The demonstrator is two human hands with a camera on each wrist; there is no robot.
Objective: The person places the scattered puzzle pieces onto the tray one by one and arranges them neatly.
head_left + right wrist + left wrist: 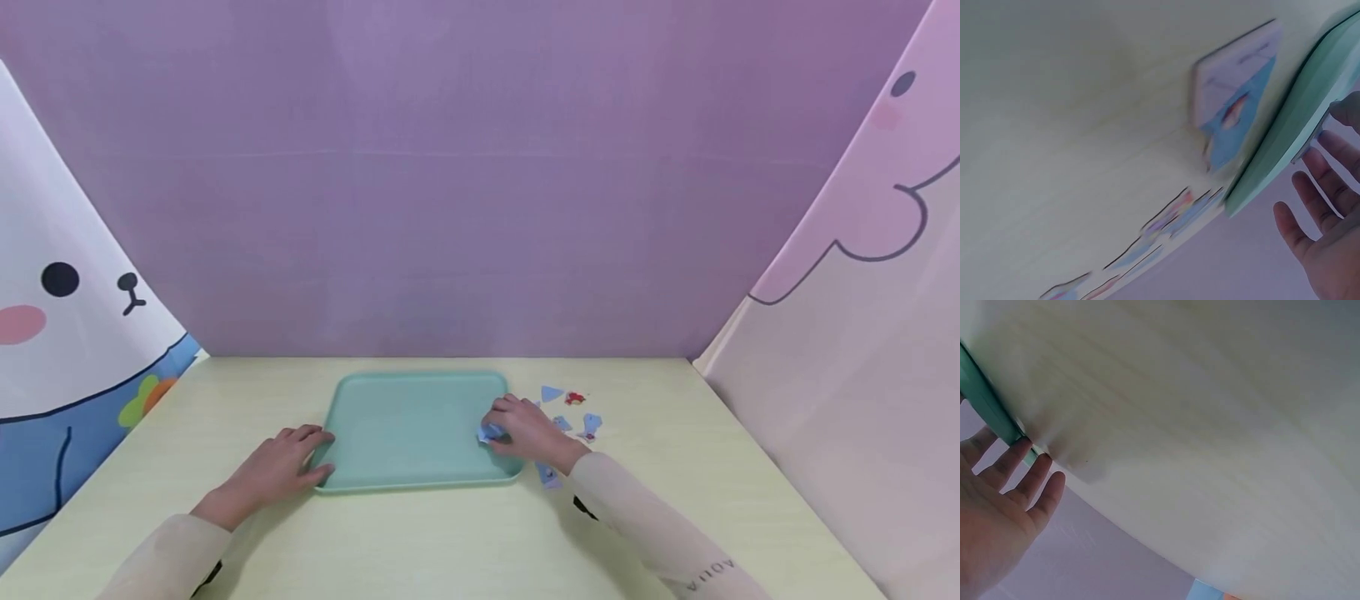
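A mint-green tray [405,429] lies on the table. My right hand [528,429] pinches a light-blue puzzle piece [489,433] between thumb and fingers, just inside the tray's right rim. Only the thin edge of that held piece [1311,139] shows in the right wrist view; whether it touches the tray floor I cannot tell. My left hand [281,467] rests against the left rim of the tray, its fingers [1038,478] loosely extended and touching the edge.
Several loose printed pieces lie right of the tray, among them a blue triangle [551,392], a red piece [575,398] and a lavender-and-blue piece [1235,94] close to the rim. A purple wall [450,208] rises behind the pale table [405,542]; printed curtains flank both sides.
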